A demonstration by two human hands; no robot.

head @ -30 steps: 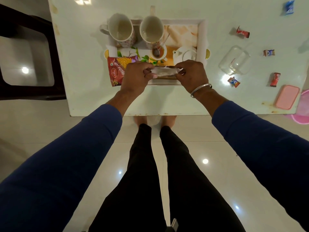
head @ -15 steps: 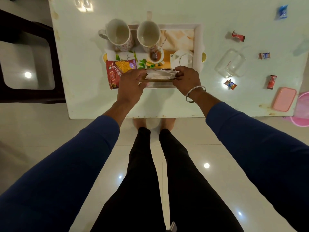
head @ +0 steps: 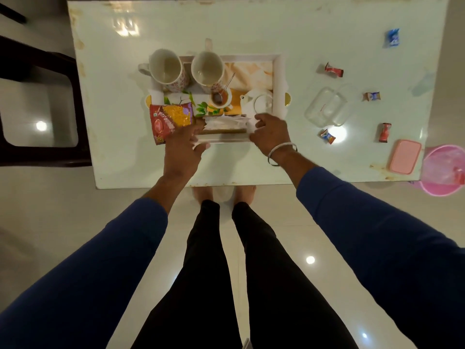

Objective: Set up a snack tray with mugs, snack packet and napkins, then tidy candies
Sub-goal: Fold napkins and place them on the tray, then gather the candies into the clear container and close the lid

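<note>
At the near edge of the tray [head: 278, 79] your two hands meet over the napkins [head: 226, 122] — a white stack sitting in a brown holder [head: 222, 131] just inside the tray's front rim. Your left hand [head: 185, 149] lies over the holder's left end with fingers fairly straight; whether its grip is closed on anything you cannot tell, since a bit of white shows under the fingertips. Your right hand [head: 270, 133] has its fingers curled on the right end of the napkin stack, pinching the paper.

The snack packet [head: 171, 120] — red and yellow — lies on the tray's left front corner, touching your left hand. Two empty mugs [head: 186, 70] stand side by side at the tray's far left.

To the right of the tray, on the table [head: 251, 23], a clear container [head: 327, 107] stands open with its pink lid [head: 404, 159] well apart near the table's right front corner. Five candies [head: 327, 136] are scattered around the container. A pink bin [head: 444, 170] sits beyond the table's right edge.
</note>
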